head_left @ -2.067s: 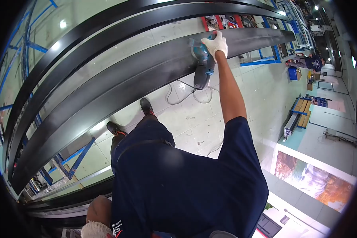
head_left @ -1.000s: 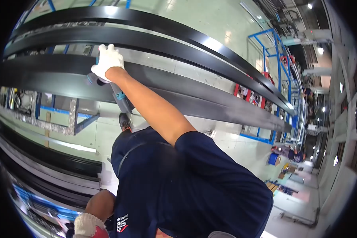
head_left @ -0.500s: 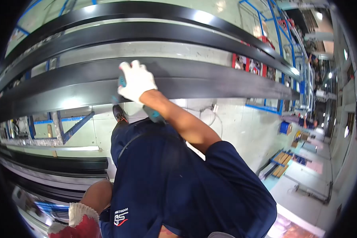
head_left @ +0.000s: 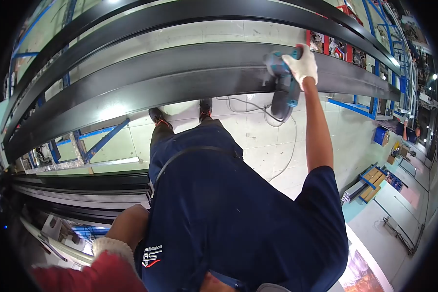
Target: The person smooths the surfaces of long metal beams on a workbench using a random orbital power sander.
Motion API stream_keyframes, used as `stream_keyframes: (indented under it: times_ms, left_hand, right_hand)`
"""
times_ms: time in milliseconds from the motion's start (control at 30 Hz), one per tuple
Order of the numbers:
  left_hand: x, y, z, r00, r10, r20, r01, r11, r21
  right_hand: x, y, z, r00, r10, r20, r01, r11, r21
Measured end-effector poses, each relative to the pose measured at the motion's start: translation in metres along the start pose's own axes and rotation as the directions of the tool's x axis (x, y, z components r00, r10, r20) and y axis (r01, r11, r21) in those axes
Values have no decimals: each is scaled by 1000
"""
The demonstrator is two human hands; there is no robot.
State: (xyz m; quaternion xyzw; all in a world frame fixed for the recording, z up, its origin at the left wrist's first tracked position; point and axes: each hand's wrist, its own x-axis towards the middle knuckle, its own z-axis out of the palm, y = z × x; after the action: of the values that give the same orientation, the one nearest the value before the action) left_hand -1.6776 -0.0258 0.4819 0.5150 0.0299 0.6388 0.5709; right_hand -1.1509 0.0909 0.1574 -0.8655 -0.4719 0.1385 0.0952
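My right hand (head_left: pixel 304 68), in a white knit glove, is wrapped round a teal and black handheld sander (head_left: pixel 281 68). Its round head lies over a long dark metal profile (head_left: pixel 180 65) that stretches across the view, and its black rear part hangs past the near edge. The profile's face looks dull and smudged around the tool. Low on the left, my left hand (head_left: pixel 90 275) wears a red glove with a cream cuff. It is near my body and blurred, its fingers hidden.
More dark profiles (head_left: pixel 194 17) run parallel beyond this one, over blue frames (head_left: pixel 107 140). Further dark bars (head_left: pixel 82 182) are stacked at left. A cable (head_left: pixel 294 146) trails over the floor. Red-framed racks (head_left: pixel 348 51) stand behind, and another person (head_left: pixel 410 132) is far right.
My right hand has swept right along the profile with the sander, and the arm has straightened. The camera view has shifted, bringing both feet into sight. My left hand stays low at left.
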Motion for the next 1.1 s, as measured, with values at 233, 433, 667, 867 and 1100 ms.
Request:
stream_keyframes:
  times_ms: [233,433,667,867,1100]
  left_hand:
    - [15,-27,8,871,439,-221,-387,890,241]
    - [13,17,-52,764,578,-288,-527,815,241]
    - [-42,118,-202,800,590,-106,-481,738,473]
    - [-113,78,-364,681,333,-652,506,429,748]
    - [-143,10,-505,779,-126,-615,604,-113,789]
  right_hand:
    - [-22,-42,16,998,-59,26,58,998,39]
    - [-105,-200,73,958,-243,153,244,970,12]
    - [-216,-422,155,773,-552,313,556,827,85]
    - [-302,-603,222,518,-736,436,710,654,261]
    - [-363,-693,330,331,-929,165,937,345,59]
